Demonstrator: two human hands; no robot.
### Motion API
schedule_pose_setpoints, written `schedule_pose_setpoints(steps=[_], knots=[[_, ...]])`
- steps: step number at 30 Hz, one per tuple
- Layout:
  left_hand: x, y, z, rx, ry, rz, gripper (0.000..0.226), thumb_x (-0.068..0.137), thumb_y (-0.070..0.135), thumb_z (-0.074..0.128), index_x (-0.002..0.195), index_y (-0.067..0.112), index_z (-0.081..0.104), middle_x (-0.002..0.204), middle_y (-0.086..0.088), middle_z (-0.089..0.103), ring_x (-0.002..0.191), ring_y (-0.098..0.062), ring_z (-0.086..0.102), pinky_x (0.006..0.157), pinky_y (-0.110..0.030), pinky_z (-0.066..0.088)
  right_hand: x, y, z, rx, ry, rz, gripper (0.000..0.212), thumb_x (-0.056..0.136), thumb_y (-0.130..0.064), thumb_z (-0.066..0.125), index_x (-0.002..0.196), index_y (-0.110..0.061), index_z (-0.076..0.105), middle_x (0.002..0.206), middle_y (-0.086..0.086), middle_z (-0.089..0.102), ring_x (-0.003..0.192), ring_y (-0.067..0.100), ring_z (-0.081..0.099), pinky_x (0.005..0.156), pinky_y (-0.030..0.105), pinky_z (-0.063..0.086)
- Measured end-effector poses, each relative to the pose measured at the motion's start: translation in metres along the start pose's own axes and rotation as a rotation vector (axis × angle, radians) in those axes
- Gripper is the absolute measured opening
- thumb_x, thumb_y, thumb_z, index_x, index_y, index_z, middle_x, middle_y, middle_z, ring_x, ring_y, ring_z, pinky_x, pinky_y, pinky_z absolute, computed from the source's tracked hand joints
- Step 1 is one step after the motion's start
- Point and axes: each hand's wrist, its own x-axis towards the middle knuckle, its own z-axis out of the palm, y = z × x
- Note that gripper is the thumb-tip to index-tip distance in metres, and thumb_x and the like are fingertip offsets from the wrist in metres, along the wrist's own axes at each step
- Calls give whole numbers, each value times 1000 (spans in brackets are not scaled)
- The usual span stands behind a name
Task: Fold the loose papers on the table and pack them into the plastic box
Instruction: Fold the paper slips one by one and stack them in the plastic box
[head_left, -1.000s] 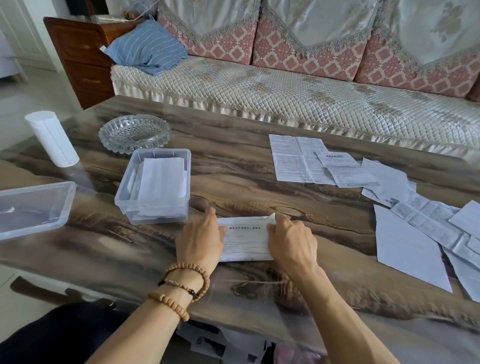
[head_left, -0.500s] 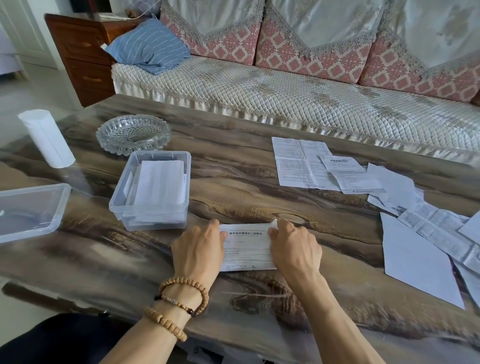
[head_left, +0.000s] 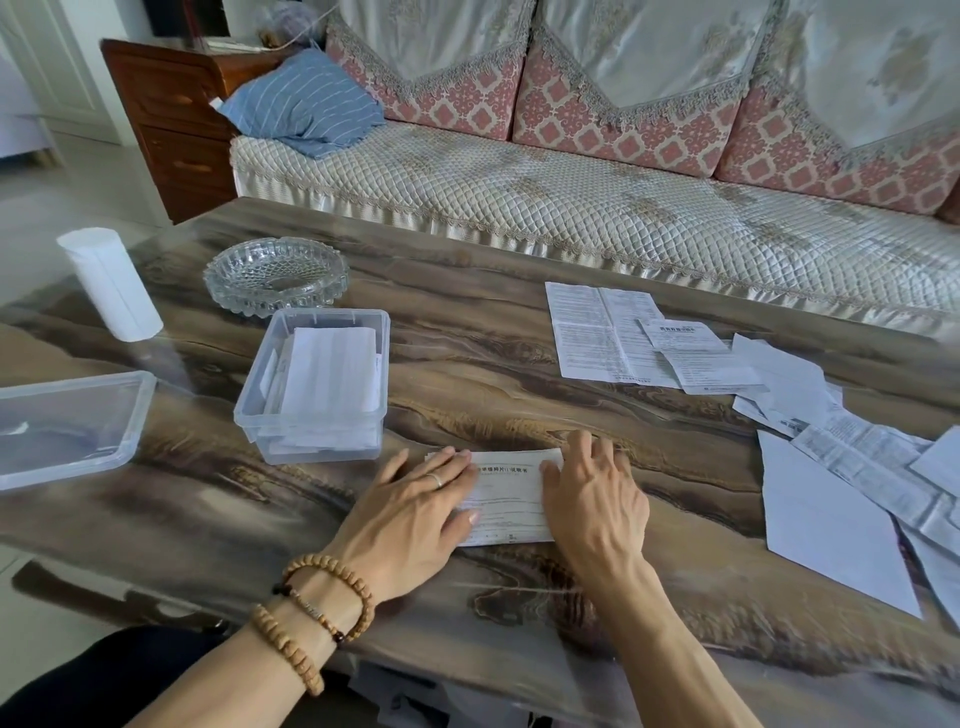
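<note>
Both hands lie flat on a folded paper (head_left: 506, 493) at the near middle of the bench (head_left: 519, 364). The left hand (head_left: 410, 512) covers its left end and the right hand (head_left: 595, 499) its right, fingers spread and pressing down rather than closed around it. Just beyond the left hand stands the plastic box (head_left: 314, 384), already holding folded white sheets. The loose papers (head_left: 810, 415) lie scattered on the bench to the right – some flat, some overlapping – well apart from the box.
</note>
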Motion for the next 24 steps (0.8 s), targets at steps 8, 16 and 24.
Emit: schedule_pose_setpoints(steps=[8, 16, 24], knots=[[-2, -3, -4, 44, -109, -20, 87, 80, 60, -10, 156, 21, 7, 163, 9, -4, 148, -3, -10, 122, -40, -2, -18, -3, 7, -56, -315, -519, 75, 90, -61, -10, 156, -27, -1, 162, -8, -12, 149, 11, -13, 117, 55, -15], [-9, -9, -12, 15, -214, -73, 66, 102, 53, 20, 156, 20, 0, 161, 9, -13, 145, -9, -24, 119, -38, -14, -10, 44, -15, -207, -312, -469, 78, 86, -59, -15, 156, -27, 1, 162, -10, -9, 148, 17, -19, 115, 51, -20], [-9, -9, -13, 20, -216, -72, 69, 102, 53, 23, 156, 16, -1, 162, 4, -12, 147, -9, -18, 121, -38, -9, -24, -16, 8, -78, -294, -504, 85, 82, -64, -21, 156, -26, -1, 163, -6, -10, 150, 14, -12, 118, 53, -12]])
